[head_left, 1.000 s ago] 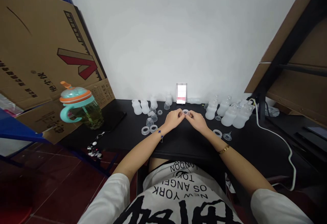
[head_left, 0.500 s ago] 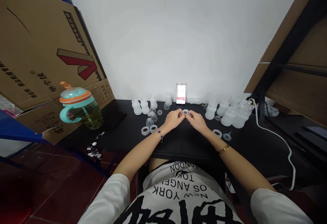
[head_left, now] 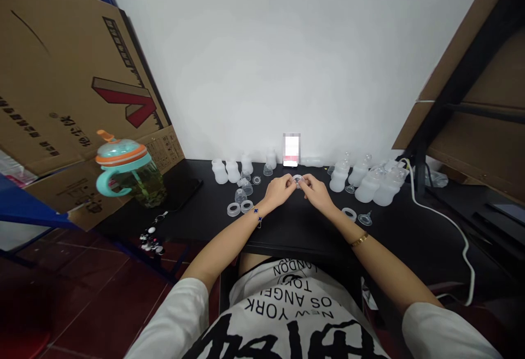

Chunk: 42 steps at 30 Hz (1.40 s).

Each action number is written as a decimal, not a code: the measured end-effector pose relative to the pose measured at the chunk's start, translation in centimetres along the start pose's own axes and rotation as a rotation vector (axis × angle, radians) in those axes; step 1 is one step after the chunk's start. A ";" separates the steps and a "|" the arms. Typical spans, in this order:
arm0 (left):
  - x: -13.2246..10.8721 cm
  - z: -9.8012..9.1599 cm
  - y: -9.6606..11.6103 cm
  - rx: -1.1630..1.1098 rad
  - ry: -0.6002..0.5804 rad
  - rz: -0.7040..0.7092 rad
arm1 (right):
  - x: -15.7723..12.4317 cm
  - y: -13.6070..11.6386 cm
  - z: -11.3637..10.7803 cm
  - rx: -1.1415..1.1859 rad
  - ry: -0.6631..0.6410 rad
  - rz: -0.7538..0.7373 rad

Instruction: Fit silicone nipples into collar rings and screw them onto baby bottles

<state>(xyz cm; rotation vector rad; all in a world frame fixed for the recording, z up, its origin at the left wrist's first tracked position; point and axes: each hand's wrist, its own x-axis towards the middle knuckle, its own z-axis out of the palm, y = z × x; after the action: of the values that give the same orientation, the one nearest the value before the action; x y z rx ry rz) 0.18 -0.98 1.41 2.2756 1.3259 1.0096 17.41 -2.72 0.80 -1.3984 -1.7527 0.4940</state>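
My left hand (head_left: 279, 191) and my right hand (head_left: 315, 192) meet over the black table, and the fingertips of both pinch a small clear plastic ring (head_left: 298, 181). Its lower part is hidden by my fingers. Nearest my left hand lie a clear bottle collar (head_left: 245, 186) and frosted rings (head_left: 233, 210). To the right of my right hand are a frosted ring (head_left: 349, 214) and a clear silicone teat (head_left: 365, 219). Frosted baby bottles (head_left: 369, 185) stand at the back right, with others (head_left: 219, 171) at the back left.
A black table (head_left: 295, 233) carries a blurred upright phone (head_left: 291, 150) at the back and a teal-lidded drinking cup (head_left: 127, 170) at the left. A white cable (head_left: 447, 222) runs down the right side. Cardboard sheets (head_left: 74, 75) lean on the left; a white wall (head_left: 254, 58) stands behind.
My fingers have shifted slightly around the clear ring, and my hands sit a little further apart. The bottles and other table items have not moved.
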 end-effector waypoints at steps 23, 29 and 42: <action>0.4 0.6 -0.8 -0.254 0.105 0.054 | -0.1 -0.1 0.1 0.155 0.041 -0.069; 0.3 0.6 -0.7 -0.242 0.125 0.077 | -0.2 -0.3 0.1 0.169 0.049 -0.077; 0.4 0.8 -1.0 -0.233 0.146 0.133 | -0.3 -0.3 0.2 0.170 0.031 -0.077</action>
<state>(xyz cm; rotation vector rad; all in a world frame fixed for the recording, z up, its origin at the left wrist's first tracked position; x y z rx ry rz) 0.30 -0.04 0.44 2.1700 1.0563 1.3228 17.09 -3.05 0.87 -1.2101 -1.6916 0.5630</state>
